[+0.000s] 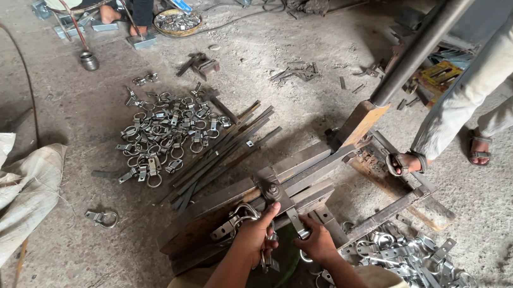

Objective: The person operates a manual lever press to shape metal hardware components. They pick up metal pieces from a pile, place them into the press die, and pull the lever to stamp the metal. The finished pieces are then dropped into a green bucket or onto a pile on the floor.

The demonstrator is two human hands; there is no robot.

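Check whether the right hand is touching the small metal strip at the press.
Touching. The head view shows the right hand with its fingers closed around the lower end of the metal strip, no gap visible between them.

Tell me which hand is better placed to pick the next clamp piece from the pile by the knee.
Right, most likely. The right hand sits on a strip at the press, directly above the nearby pile of clamp pieces at lower right. The left hand is occupied, gripping a clamp piece on the press.
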